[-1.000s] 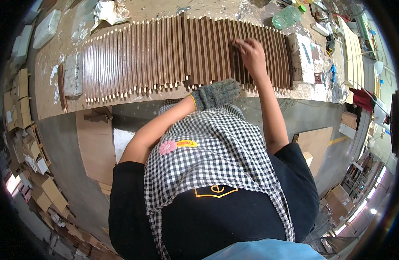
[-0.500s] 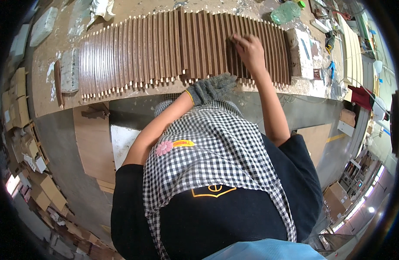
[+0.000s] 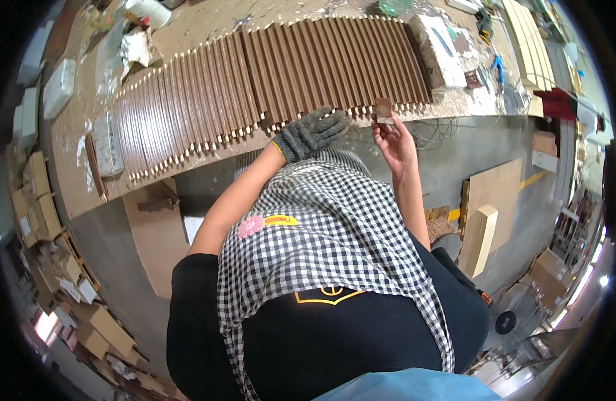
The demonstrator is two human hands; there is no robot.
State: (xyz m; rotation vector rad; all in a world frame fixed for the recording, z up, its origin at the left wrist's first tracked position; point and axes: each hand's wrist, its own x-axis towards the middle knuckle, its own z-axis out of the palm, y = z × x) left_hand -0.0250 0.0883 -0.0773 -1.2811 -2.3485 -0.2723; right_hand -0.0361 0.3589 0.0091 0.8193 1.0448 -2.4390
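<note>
Grey-gloved left hand (image 3: 311, 136): palm down, fingers loosely extended at the near edge of the strip row (image 3: 334, 63); nothing seen in its grasp; pressing on the strips or not, cannot tell.
Glove's part: best as light steadying at the row's near edge, out of any stroke's path.
Bare right hand (image 3: 396, 144): near edge of the strip row, right of its middle; thumb and fingers pinching the brown piece (image 3: 384, 110).
Brown piece: small, flat, apparently folded; raised at the right hand's fingertips, right of the gloved hand and apart from it; overlaps the row's near ends in view, contact unclear.
Piece handling: looks like an abrasive or wiping pad; a fresh face laid flat, with light, even pressure, should suit such narrow stock.
Stroke line: along the strips' length; working crosswise would probably shift them.
Pale tips (image 3: 214, 142): jut from the row's near edge; pressure probably best eased there.
Strip row: dark-brown lengths side by side on the counter (image 3: 70, 167); left part glossier, right part duller.
White block (image 3: 440, 53): at the row's right end.
Crumpled sheet (image 3: 137, 50): beyond the row's left part.
Green bottle (image 3: 395, 7): beyond the row's right part, cut off by the view.
</note>
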